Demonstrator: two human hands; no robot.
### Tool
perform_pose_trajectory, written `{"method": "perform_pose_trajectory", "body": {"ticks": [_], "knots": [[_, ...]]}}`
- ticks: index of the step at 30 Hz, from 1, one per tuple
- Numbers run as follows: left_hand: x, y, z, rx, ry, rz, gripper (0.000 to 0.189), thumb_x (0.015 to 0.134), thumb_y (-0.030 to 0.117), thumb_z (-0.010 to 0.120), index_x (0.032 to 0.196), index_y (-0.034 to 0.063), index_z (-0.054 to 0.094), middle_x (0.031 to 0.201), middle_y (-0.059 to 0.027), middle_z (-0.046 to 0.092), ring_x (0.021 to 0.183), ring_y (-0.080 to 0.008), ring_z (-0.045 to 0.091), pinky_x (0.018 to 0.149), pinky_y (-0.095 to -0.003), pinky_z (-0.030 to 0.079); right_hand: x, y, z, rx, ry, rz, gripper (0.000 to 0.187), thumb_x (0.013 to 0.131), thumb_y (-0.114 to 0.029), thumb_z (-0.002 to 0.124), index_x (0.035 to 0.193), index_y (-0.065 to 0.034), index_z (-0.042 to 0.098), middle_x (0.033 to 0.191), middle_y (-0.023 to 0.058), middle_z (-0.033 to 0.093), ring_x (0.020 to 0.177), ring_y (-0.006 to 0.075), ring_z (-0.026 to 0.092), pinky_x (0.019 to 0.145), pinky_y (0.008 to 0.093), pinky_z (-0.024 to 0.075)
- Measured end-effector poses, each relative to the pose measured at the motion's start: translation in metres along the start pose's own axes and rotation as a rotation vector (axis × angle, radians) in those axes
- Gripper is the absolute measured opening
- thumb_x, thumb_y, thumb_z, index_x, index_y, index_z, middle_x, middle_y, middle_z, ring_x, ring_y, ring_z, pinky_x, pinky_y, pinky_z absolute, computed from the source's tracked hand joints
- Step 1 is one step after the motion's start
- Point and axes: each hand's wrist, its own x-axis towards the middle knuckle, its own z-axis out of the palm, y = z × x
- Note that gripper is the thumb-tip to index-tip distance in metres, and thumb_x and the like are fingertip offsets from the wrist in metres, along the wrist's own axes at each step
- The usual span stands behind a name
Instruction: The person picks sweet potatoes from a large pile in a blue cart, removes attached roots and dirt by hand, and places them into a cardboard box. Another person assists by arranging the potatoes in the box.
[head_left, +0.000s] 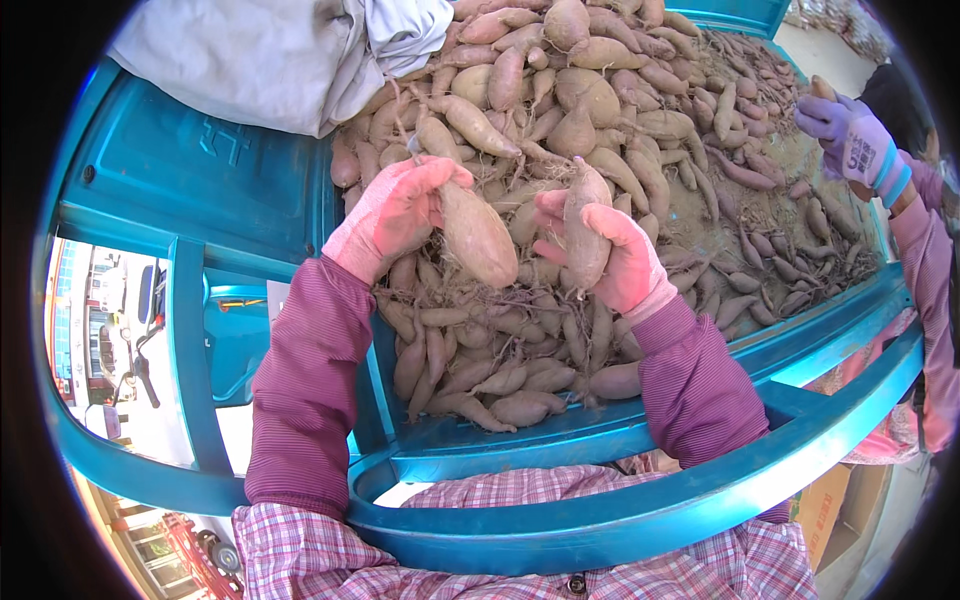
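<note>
My left hand, in a pale pink work glove, grips a large pale sweet potato by its upper end, with the thick end pointing down towards me. In my right hand, gloved the same way, a smaller sweet potato stands nearly upright between thumb and fingers. Both hands are held over a big heap of soil-covered sweet potatoes in a blue metal truck bed. Fine roots and dry strands lie among the heap below my hands.
A blue rail curves between me and the bed. Grey-white cloth covers the far left corner. At right, another person's purple-gloved hand holds a sweet potato; smaller ones lie on that side. A cardboard box stands below, right.
</note>
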Motion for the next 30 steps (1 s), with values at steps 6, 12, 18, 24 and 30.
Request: {"method": "perform_pose_trajectory", "body": {"ticks": [6,12,18,24,30], "knots": [[0.01,-0.012,0.046,0.08,0.045,0.03,0.033,0.091,0.033,0.053,0.102,0.0029,0.063,0.095,-0.0072,0.063,0.08,-0.016,0.06,0.07,-0.032,0.05,-0.006,0.009,0.004,0.316,-0.303,0.175,0.052,0.083,-0.03,0.059,0.128,-0.0044,0.051,0.127,0.0082,0.05,0.119,0.027,0.05,0.101,0.0551,0.0413],[0.017,-0.002,0.059,0.511,0.094,-0.006,0.03,0.091,0.032,0.056,0.101,0.0044,0.064,0.09,-0.0061,0.064,0.08,-0.0195,0.063,0.07,-0.0334,0.05,-0.006,-0.005,0.001,0.145,-0.119,0.197,0.05,0.082,-0.032,0.062,0.124,-0.0061,0.054,0.124,0.0109,0.051,0.112,0.0245,0.054,0.09,0.0479,0.0507],[0.032,-0.027,0.05,1.484,0.03,0.299,0.017,0.088,0.019,0.051,0.096,0.0048,0.057,0.087,-0.0193,0.064,0.084,-0.0352,0.063,0.071,-0.0434,0.05,-0.005,-0.003,0.007,-0.192,0.039,0.276,0.049,0.08,-0.034,0.066,0.121,-0.0085,0.057,0.117,0.0085,0.055,0.103,0.0196,0.057,0.079,0.0388,0.054],[0.044,-0.055,-0.001,1.295,0.574,-0.036,0.045,0.086,0.02,0.056,0.126,0.0024,0.047,0.119,-0.0199,0.056,0.111,-0.0345,0.055,0.096,-0.0424,0.043,0.001,-0.004,0.003,-0.043,0.255,0.052,0.042,0.081,-0.034,0.066,0.116,-0.0122,0.059,0.114,0.0041,0.056,0.103,0.0202,0.055,0.079,0.0431,0.0528],[0.025,-0.101,0.089,1.883,-0.22,0.124,0.029,0.086,0.024,0.055,0.108,0.0062,0.058,0.111,-0.0124,0.058,0.112,-0.028,0.056,0.091,-0.0431,0.045,0.003,-0.017,-0.017,0.3,0.297,-0.119,0.039,0.083,-0.038,0.061,0.111,-0.0114,0.06,0.116,0.0042,0.057,0.11,0.0264,0.054,0.093,0.0575,0.0443]]}}
